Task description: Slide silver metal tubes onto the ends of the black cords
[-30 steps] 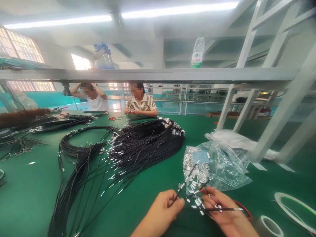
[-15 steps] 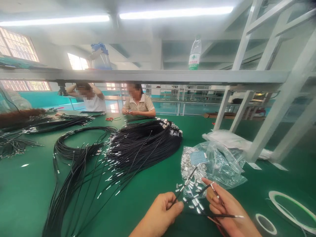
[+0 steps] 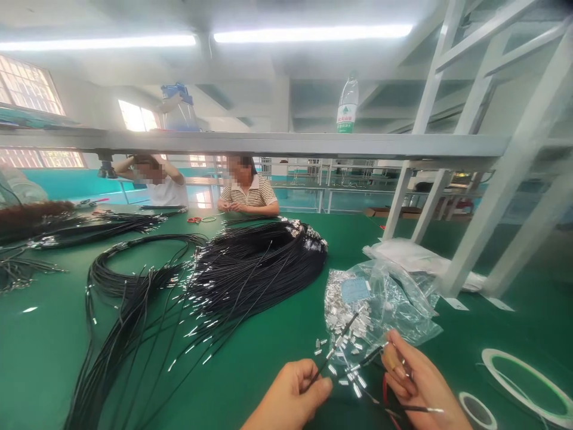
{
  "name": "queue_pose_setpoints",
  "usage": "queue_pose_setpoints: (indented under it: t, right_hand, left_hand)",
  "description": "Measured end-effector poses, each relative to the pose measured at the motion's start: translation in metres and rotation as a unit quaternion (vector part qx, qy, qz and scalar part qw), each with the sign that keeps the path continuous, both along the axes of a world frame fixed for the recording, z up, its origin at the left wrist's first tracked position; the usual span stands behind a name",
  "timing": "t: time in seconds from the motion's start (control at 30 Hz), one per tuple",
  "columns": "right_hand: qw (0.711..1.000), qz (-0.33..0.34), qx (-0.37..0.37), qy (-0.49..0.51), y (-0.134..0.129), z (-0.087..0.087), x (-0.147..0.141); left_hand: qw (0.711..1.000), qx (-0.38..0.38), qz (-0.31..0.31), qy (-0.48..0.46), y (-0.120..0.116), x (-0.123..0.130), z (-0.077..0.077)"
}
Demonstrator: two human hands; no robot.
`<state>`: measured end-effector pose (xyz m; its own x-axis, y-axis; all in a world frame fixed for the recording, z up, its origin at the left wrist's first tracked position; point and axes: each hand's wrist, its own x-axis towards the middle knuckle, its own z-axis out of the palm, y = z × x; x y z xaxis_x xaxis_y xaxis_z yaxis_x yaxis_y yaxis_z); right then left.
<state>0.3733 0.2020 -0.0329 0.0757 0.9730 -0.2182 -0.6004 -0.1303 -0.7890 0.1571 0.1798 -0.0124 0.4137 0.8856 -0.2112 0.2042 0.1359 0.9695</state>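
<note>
My left hand [image 3: 293,391] is closed, thumb against fingers, on a thin black cable [image 3: 344,332]. The cable's end points up and to the right, with a silvery band partway along it. My right hand [image 3: 409,373] pinches a dark, slim piece [image 3: 372,356] that looks like a cable end, its metal tip at my fingertips. Below, another black length with a metal tip [image 3: 425,409] crosses my right palm. A red strip [image 3: 385,388] shows beside that hand; its kind is unclear. Small silver metal sleeves [image 3: 357,389] lie scattered between and beyond both hands.
A clear plastic bag [image 3: 403,304] spills more sleeves. Black cable bundles [image 3: 268,280] cover the green table [image 3: 250,370] to the left. White rings [image 3: 478,411] lie at the right. Shelf posts [image 3: 487,209] stand behind. Two people [image 3: 250,194] sit across, under a shelf holding a bottle [image 3: 347,110].
My right hand's index finger has drawn in from pointing outward to a tighter pinch. The left hand keeps its hold on the cable. The view has shifted slightly.
</note>
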Motion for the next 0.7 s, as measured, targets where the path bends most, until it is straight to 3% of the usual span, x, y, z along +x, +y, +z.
queue_pose_setpoints:
  t: [0.23,0.47,0.7]
  right_hand:
    - [0.999,-0.022,-0.005,-0.046,0.0005,-0.0013,-0.0037]
    - [0.984,-0.060,0.004,-0.168,-0.0034,0.0016,-0.0076]
    - [0.977,-0.081,0.000,-0.199,-0.0026,0.0039,-0.0096]
  left_hand:
    - [1.000,0.008,-0.010,0.029,-0.0008,0.0010,0.0007]
    - [0.999,0.012,-0.013,0.036,-0.0037,0.0014,0.0030]
    - [0.999,0.009,-0.011,0.051,-0.0027,0.0019,0.0012]
